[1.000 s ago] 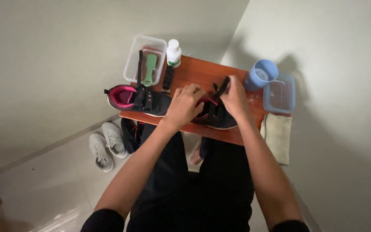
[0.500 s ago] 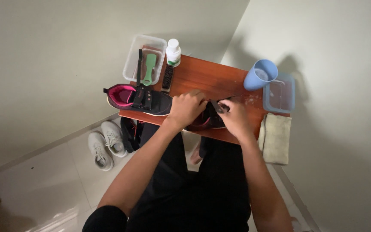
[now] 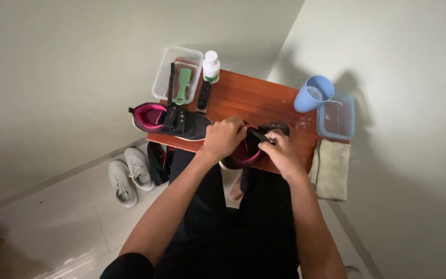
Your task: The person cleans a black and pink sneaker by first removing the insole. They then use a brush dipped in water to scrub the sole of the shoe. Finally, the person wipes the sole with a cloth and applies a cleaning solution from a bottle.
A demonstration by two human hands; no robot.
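**Q:** Head view: what surface and room appear?

**A:** Pale walls meet in a corner above a light tiled floor (image 3: 42, 227). A small reddish-brown tabletop (image 3: 254, 98) stands against the corner. On it lie a black shoe with a pink lining (image 3: 169, 120), a clear plastic container (image 3: 177, 74) holding a green brush (image 3: 182, 86), a white bottle (image 3: 211, 66), a blue cup (image 3: 313, 94) and a blue-rimmed tub (image 3: 336, 116). A beige cloth (image 3: 331, 169) hangs off the right edge. A pair of white sneakers (image 3: 128, 173) sits on the floor to the left.

**Q:** What do the fingers hold?

**A:** A second black shoe with pink lining (image 3: 249, 147) rests at the tabletop's near edge. The left hand (image 3: 224, 138) is curled closed over its upper, fingers wrapped round it. The right hand (image 3: 281, 151) has its fingers pinched shut on a dark strap or tongue at the shoe's opening.

**Q:** What differs from one second ago?

**A:** Both hands have drawn nearer the person; the right hand, then raised over the toe towards the cup, now sits lower at the opening. Other items are unmoved.
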